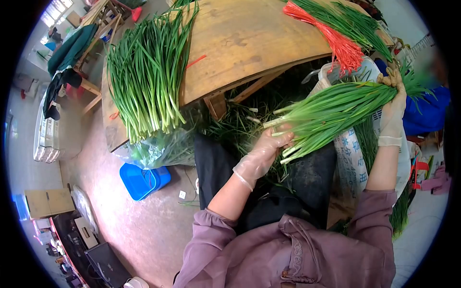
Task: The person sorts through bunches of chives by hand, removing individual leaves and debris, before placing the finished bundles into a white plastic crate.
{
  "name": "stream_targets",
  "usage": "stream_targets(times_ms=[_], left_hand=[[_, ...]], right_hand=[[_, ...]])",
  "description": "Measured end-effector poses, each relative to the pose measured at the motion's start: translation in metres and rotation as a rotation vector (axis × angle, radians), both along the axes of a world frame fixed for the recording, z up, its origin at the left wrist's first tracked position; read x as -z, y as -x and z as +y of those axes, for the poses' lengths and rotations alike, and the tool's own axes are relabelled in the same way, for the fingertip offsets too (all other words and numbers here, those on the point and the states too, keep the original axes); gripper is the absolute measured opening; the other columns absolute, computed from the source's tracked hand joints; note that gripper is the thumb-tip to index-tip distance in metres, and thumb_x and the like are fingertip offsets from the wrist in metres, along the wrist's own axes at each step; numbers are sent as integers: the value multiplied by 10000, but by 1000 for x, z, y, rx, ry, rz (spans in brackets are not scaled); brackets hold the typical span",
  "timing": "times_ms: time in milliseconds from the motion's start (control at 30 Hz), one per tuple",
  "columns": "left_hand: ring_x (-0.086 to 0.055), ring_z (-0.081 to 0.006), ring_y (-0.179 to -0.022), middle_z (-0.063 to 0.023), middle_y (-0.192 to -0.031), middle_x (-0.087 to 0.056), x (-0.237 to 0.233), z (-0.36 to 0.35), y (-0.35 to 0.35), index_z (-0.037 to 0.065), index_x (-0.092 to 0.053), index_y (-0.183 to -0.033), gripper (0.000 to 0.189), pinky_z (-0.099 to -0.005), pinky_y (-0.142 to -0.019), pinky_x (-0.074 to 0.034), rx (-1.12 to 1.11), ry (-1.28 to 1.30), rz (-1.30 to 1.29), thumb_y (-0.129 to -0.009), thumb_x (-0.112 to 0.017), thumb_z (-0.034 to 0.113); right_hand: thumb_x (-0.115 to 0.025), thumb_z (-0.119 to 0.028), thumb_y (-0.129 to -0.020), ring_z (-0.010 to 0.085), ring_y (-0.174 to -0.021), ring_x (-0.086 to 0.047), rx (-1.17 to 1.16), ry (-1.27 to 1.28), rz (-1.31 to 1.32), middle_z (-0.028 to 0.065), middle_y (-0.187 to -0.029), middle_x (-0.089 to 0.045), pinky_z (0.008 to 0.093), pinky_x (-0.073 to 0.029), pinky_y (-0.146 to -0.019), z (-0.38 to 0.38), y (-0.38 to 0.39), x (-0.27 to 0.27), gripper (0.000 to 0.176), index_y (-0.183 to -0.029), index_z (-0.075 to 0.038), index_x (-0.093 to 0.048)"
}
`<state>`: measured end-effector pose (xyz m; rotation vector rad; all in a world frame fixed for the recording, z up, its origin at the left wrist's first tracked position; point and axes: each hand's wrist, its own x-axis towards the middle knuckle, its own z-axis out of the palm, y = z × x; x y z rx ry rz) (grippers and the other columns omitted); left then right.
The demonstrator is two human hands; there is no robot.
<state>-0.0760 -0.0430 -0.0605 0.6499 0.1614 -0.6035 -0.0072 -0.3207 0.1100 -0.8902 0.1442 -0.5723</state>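
Note:
My right hand [394, 98], in a thin clear glove, is wrapped round the leafy end of a bunch of long green stalks [336, 108]. The bunch lies sideways above my lap, its pale ends pointing left. At those pale ends my left hand [269, 149], also gloved, has its fingers closed on a stalk, slightly blurred. On the left of the wooden table [240, 38] rests a large pile of similar stalks [149, 72], pale ends toward me. Red ties [331, 38] lie on the table's right side, beside more green stalks [362, 29].
A blue bin [144, 181] stands on the floor at left, below a clear plastic bag [158, 151]. Loose leaves [235, 115] cover the ground under the table edge. A white printed sack [350, 158] with greens stands beside my right leg.

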Motion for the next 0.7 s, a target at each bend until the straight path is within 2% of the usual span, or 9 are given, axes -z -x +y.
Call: stream_targets(times_ms=[200, 300, 367, 467, 533, 567, 600, 667, 700], left_hand=[[-575, -118, -752, -29, -838, -618, 8, -5, -1, 64, -545, -917, 202, -230, -666, -453, -4, -129, 41, -747, -652, 45], [-526, -94, -628, -42, -823, -621, 25, -7, 1, 50, -537, -909, 177, -214, -555, -425, -1, -251, 31, -766, -638, 70], [-485, -86, -581, -46, -797, -614, 42, 9, -3, 48, -526, -888, 139, -210, -509, -392, -16, -363, 49, -784, -615, 72], [-403, -73, -513, -43, -746, -585, 110, 43, -4, 59, -499, -835, 49, -204, -429, -311, -266, -424, 282, -832, -546, 73], [-389, -67, -499, -26, -735, -563, 121, 50, -6, 74, -486, -828, 36, -198, -420, -298, -371, -516, 279, -854, -511, 74], [-501, -99, -656, -52, -884, -589, 107, 45, -6, 67, -511, -968, 136, -222, -578, -412, -339, -640, 199, -855, -532, 140], [-501, -99, -656, -52, -884, -589, 92, 34, -6, 67, -511, -968, 136, -222, -578, -412, -338, -638, 198, -855, -532, 140], [-518, -147, -948, -71, -1067, -564, 29, 10, -4, 67, -472, -1154, 363, -296, -861, -385, -239, -646, -80, -837, -569, 214], [-463, -155, -1047, -71, -1131, -533, 26, 9, -4, 71, -432, -1212, 451, -314, -934, -312, -94, -495, -174, -824, -585, 242]], right_hand=[[-496, -128, -873, 96, -570, -374, 13, 36, 2, -18, -614, -332, 312, -417, -800, 10, 9, -5, 291, -1085, 69, -456], [-525, -124, -853, 137, -603, -445, -291, 56, -166, 24, -668, -416, 337, -461, -779, 15, 19, -6, 222, -974, 60, -504], [-475, -135, -872, 213, -739, -532, 69, 230, -82, 86, -764, -500, 360, -474, -792, 37, 26, -20, 250, -1018, 67, -504], [-392, -40, -865, 146, -673, -447, 294, 52, -1, 36, -716, -400, 375, -402, -931, 38, 25, -55, 287, -1136, 31, -452], [-374, -57, -865, 201, -759, -500, 226, 49, -69, 73, -759, -456, 400, -417, -917, -6, 20, -53, 313, -1160, 26, -440], [-373, -64, -866, 222, -794, -509, 213, 86, -74, 88, -779, -472, 406, -420, -915, -15, 19, -52, 311, -1154, 30, -442], [-372, -72, -868, 243, -828, -518, 199, 122, -82, 103, -798, -488, 412, -422, -913, -20, 16, -51, 309, -1149, 34, -444], [-372, -72, -871, 249, -834, -523, 228, 130, -71, 110, -801, -488, 435, -428, -902, -14, 9, -47, 304, -1144, 33, -455], [-348, -86, -886, 210, -723, -476, 230, 102, -62, 83, -766, -459, 430, -430, -877, -13, 6, -42, 294, -1141, 20, -448]])
